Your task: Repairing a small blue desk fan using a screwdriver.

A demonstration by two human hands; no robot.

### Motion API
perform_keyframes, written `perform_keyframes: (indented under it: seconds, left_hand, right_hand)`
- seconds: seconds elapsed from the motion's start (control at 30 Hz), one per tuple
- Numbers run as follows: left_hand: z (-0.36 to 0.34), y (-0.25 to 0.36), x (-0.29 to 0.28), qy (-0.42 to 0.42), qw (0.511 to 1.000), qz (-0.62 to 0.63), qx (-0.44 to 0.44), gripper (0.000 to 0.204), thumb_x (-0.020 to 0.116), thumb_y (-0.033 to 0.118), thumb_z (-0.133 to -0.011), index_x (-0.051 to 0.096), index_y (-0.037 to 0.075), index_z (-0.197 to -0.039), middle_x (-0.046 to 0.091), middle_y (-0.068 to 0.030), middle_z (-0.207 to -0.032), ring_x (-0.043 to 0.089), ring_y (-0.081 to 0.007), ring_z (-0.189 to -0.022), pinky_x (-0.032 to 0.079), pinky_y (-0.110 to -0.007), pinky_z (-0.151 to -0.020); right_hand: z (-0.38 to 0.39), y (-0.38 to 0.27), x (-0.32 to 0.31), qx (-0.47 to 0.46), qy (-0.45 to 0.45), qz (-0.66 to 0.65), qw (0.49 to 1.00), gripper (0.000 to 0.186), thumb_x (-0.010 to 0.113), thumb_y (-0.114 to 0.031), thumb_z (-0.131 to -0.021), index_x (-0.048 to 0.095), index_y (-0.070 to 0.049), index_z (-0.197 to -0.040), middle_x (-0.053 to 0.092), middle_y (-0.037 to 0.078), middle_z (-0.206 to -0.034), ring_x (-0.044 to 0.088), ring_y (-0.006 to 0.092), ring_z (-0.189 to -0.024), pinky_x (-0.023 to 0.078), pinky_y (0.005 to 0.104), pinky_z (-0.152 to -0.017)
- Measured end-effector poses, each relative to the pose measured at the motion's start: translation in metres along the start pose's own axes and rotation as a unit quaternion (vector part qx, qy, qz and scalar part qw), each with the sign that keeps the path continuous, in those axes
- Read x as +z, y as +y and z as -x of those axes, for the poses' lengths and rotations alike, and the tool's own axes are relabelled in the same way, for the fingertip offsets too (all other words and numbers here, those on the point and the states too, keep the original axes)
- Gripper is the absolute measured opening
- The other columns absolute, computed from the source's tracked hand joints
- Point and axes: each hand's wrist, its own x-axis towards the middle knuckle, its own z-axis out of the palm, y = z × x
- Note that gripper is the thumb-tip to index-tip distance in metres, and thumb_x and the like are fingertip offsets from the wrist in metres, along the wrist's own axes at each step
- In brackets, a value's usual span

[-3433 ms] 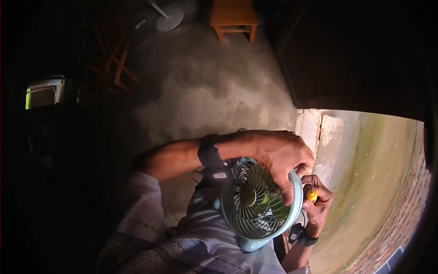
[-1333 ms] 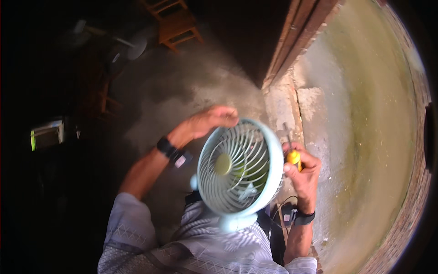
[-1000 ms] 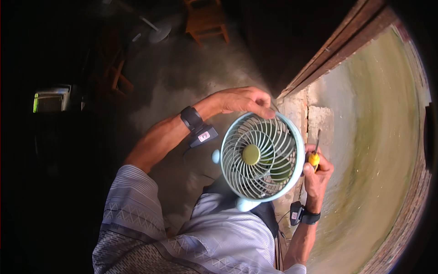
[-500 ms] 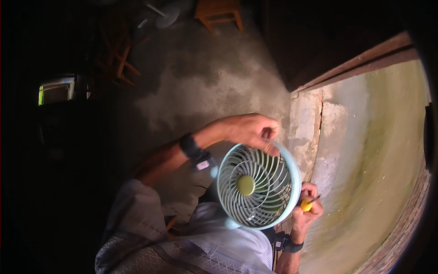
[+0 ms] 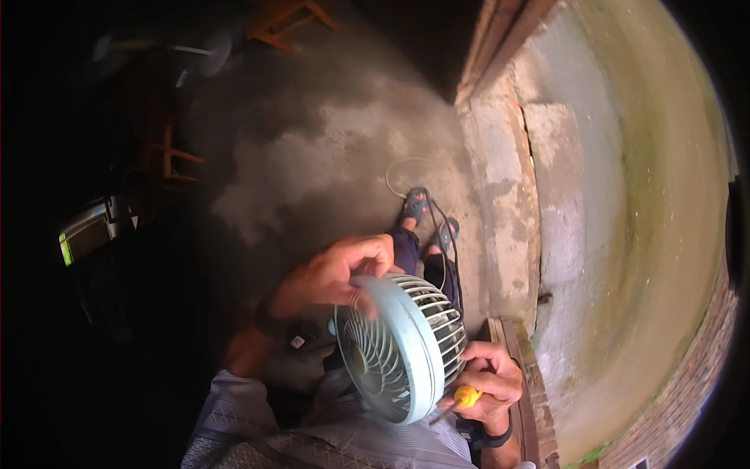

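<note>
A small pale blue-green desk fan (image 5: pixel 402 348) with a round slatted grille is held over my lap, turned edge-on toward the right. My left hand (image 5: pixel 336 270) grips the top rim of its housing, thumb over the front edge. My right hand (image 5: pixel 488 383) is at the fan's lower right, fingers on the rear grille, and it holds a yellow-handled screwdriver (image 5: pixel 465 399). A dark watch is on each wrist. My feet in sandals (image 5: pixel 426 219) rest on the concrete floor beyond the fan.
A thin cord (image 5: pixel 398 168) lies looped on the concrete floor near my feet. A raised concrete step (image 5: pixel 508 180) and sunlit paving run along the right. Wooden stools (image 5: pixel 285 19) stand in the dark at the back. A glowing box (image 5: pixel 90 230) sits at the left.
The fan has turned from facing me to edge-on, and my head has tipped forward so my feet show. My right hand has come up against the rear grille.
</note>
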Motion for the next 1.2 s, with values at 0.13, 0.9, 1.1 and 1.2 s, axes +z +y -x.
perform_keyframes:
  seconds: [0.13, 0.9, 1.1, 1.2]
  left_hand:
    - [-0.026, 0.006, 0.025, 0.005, 0.997, -0.032, 0.069, 0.064, 0.088, 0.051, -0.067, 0.052, 0.004, -0.091, 0.049, -0.0042, -0.085, 0.056, -0.0153, -0.077, 0.059, -0.047, -0.099]
    - [-0.132, -0.024, 0.068, -0.150, 0.978, -0.115, -0.088, 0.056, 0.090, 0.046, -0.076, 0.051, 0.007, -0.089, 0.048, -0.0018, -0.078, 0.048, -0.0154, -0.070, 0.042, -0.033, -0.063]
    - [-0.141, -0.023, 0.071, -0.150, 0.975, -0.118, -0.114, 0.053, 0.091, 0.041, -0.076, 0.057, 0.004, -0.093, 0.052, -0.0029, -0.080, 0.050, -0.0152, -0.073, 0.045, -0.033, -0.067]
    - [-0.142, -0.011, 0.070, -0.153, 0.972, -0.145, -0.102, 0.054, 0.091, 0.041, -0.075, 0.059, 0.003, -0.094, 0.054, -0.0032, -0.081, 0.053, -0.0170, -0.073, 0.047, -0.034, -0.068]
  right_hand:
    - [0.019, 0.000, -0.025, 0.052, 0.059, -0.122, 0.989, 0.047, 0.093, -0.042, -0.073, 0.077, 0.001, -0.076, 0.074, 0.018, -0.096, 0.066, 0.0135, -0.061, 0.052, 0.0248, -0.054]
    - [-0.071, 0.106, -0.074, 0.284, -0.108, -0.233, 0.924, 0.024, 0.080, -0.017, -0.090, 0.074, 0.003, -0.103, 0.075, 0.007, -0.096, 0.065, 0.0125, -0.088, 0.052, 0.0296, -0.080]
    - [-0.051, 0.115, -0.077, 0.270, -0.059, -0.279, 0.919, 0.037, 0.078, -0.029, -0.093, 0.073, 0.006, -0.104, 0.073, 0.010, -0.100, 0.066, 0.0172, -0.094, 0.052, 0.0329, -0.086]
    - [-0.053, 0.109, -0.082, 0.259, -0.089, -0.241, 0.931, 0.037, 0.077, -0.029, -0.093, 0.073, 0.005, -0.106, 0.072, 0.010, -0.103, 0.066, 0.0183, -0.095, 0.052, 0.0336, -0.088]
